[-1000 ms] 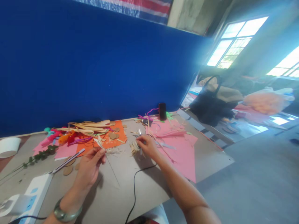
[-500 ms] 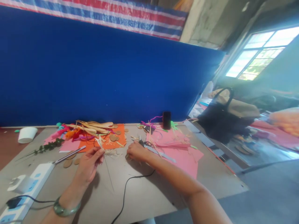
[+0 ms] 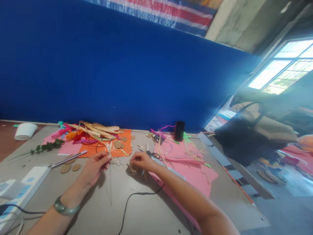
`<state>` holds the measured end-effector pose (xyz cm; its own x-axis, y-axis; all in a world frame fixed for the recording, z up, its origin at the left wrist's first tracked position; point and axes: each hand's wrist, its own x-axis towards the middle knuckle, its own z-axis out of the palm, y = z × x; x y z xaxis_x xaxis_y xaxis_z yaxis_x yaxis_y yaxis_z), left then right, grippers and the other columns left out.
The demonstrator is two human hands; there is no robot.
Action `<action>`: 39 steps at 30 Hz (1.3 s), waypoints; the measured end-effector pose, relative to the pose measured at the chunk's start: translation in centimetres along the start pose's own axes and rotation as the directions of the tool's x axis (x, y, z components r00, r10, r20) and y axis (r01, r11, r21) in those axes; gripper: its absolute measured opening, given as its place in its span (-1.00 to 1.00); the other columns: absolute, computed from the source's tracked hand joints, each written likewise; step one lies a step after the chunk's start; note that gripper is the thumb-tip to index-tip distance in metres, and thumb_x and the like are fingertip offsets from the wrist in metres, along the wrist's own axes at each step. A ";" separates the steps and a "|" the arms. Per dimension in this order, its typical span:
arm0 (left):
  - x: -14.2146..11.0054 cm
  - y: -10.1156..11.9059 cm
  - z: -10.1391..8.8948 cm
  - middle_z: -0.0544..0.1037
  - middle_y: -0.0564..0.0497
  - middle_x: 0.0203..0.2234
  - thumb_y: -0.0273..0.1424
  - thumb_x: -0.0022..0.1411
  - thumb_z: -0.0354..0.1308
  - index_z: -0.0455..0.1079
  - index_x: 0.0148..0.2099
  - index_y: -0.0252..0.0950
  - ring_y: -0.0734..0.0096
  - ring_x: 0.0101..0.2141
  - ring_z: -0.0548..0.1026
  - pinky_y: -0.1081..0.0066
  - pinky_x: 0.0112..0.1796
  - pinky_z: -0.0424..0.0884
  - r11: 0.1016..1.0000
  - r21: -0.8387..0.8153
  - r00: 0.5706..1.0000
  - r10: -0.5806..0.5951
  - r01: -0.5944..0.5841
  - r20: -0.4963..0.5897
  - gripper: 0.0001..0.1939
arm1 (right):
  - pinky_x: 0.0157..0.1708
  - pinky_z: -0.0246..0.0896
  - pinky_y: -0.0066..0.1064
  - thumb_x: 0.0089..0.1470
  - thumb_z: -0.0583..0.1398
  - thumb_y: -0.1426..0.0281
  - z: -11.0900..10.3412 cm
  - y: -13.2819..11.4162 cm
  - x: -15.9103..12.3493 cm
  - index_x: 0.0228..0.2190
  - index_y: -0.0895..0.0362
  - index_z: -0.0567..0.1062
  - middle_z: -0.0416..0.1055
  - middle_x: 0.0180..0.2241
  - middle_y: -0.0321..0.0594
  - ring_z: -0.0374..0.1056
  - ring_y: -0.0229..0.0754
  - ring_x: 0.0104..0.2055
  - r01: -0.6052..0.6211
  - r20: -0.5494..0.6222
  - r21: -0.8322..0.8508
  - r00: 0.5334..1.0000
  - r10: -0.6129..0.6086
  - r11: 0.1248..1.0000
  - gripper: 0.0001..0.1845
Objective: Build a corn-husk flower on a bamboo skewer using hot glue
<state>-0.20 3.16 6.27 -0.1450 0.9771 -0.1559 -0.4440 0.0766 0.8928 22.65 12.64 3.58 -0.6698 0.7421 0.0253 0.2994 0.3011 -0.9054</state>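
My left hand (image 3: 96,166), with a green bangle at its wrist, pinches a thin wire stem (image 3: 111,189) topped by a tuft of pale straw strips (image 3: 109,148). The stem hangs down below the fingertips. To the right, my right hand (image 3: 143,161) is closed at the fingertips, with a curled tan straw strip (image 3: 132,169) at them, just over the table. Beside that hand lie scissors (image 3: 156,155), partly covered by it. Small straw scraps (image 3: 118,162) are scattered between the hands.
A bundle of straw strips (image 3: 101,129) and wooden discs (image 3: 118,144) rest on orange paper (image 3: 85,150). Left are a pen (image 3: 69,159), a power strip (image 3: 34,178) and a white cup (image 3: 25,131). Pink paper (image 3: 195,176), a phone (image 3: 179,131) and a black cable (image 3: 137,194) lie right.
My right hand has drawn slightly left, and the curled straw strip now shows at its fingertips. My left hand still holds the stem, which hangs straighter. The view has tilted and shifted.
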 end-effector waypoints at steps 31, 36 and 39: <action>-1.2 -0.8 -1.3 0.39 0.15 -0.64 -0.29 -0.13 0.39 0.37 -0.45 -0.34 0.70 -0.71 0.21 0.62 -0.69 -0.01 0.990 -0.140 0.994 0.022 -0.006 0.109 -0.70 | -0.61 0.00 -0.52 -0.12 0.33 0.26 4.6 -5.5 -1.1 -0.55 0.20 0.47 0.37 -0.64 -0.35 0.16 -0.40 -0.64 -0.082 -0.123 0.422 0.981 0.147 0.903 -0.74; -1.0 -1.1 -1.4 0.39 0.15 -0.63 -0.28 -0.12 0.39 0.37 -0.42 -0.35 0.71 -0.71 0.20 0.62 -0.70 -0.03 0.993 -0.121 0.994 0.006 0.008 0.109 -0.68 | -0.60 0.07 -0.51 -0.10 0.33 0.23 4.1 -6.5 -1.3 -0.51 0.22 0.49 0.36 -0.62 -0.33 0.20 -0.38 -0.62 -0.059 -0.053 0.304 0.995 0.079 0.951 -0.71; -1.1 -1.1 -1.3 0.40 0.15 -0.62 -0.27 -0.12 0.40 0.37 -0.41 -0.35 0.71 -0.71 0.20 0.61 -0.69 -0.03 0.993 -0.120 0.994 0.013 0.000 0.107 -0.67 | -0.60 0.13 -0.51 -0.14 0.36 0.23 3.8 -7.3 -1.0 -0.52 0.23 0.46 0.44 -0.53 -0.26 0.24 -0.38 -0.61 -0.032 -0.016 0.301 0.999 0.038 0.953 -0.69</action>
<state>-0.66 1.78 4.88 -0.0554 0.9936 -0.0985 -0.5471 0.0523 0.8354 18.56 7.44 8.59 -0.6468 0.7627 -0.0027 0.1023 0.0832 -0.9913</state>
